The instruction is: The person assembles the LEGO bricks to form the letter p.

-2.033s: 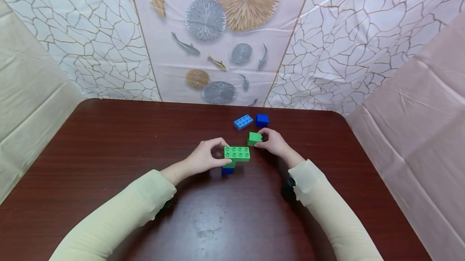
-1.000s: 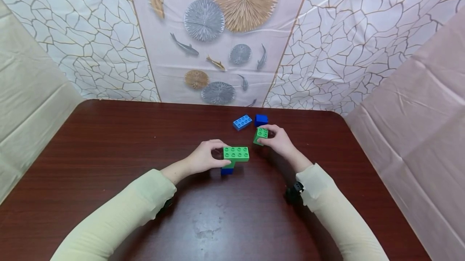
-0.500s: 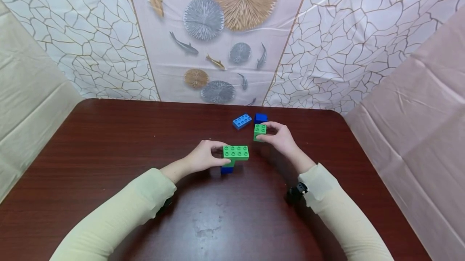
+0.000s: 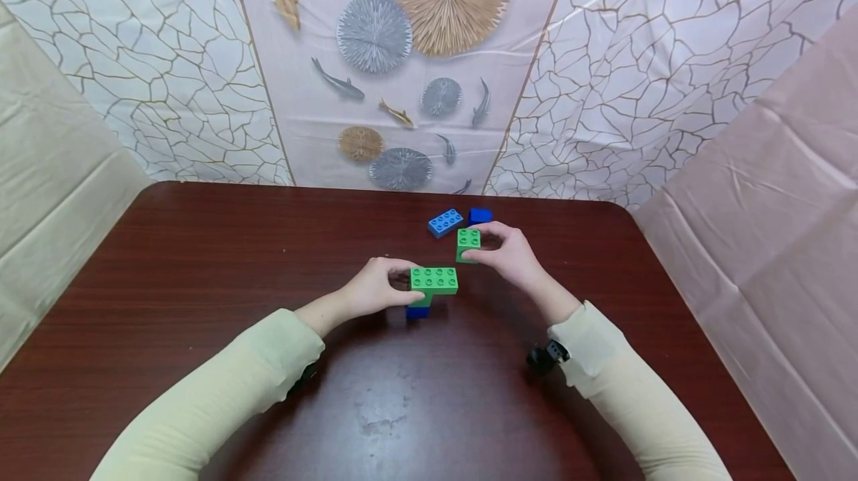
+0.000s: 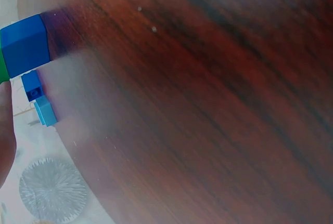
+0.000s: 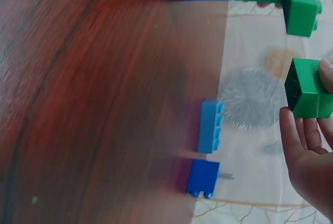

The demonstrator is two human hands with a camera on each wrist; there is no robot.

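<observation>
My left hand (image 4: 375, 289) holds a small stack between thumb and fingers in the head view. At its base is a dark blue brick (image 4: 418, 312), with a green brick above it, and a long green brick (image 4: 434, 281) on top juts out to the right. My right hand (image 4: 512, 254) pinches a square green brick (image 4: 468, 244), studs facing up, just right of and behind the stack. In the right wrist view that green brick (image 6: 307, 89) hangs apart from the stack, raised above the table. The left wrist view shows the stack's blue brick (image 5: 26, 47) at its edge.
On the dark wooden table (image 4: 201, 265), a light blue eight-stud brick (image 4: 445, 223) lies toward the far edge. A dark blue brick (image 4: 479, 216) sits just right of it, partly behind my right fingers. A patterned cloth (image 4: 382, 94) hangs behind the table.
My right hand has tipped the square green brick from its side to studs up and lifted it, then shifted left toward the stack. My left hand has stayed on the stack.
</observation>
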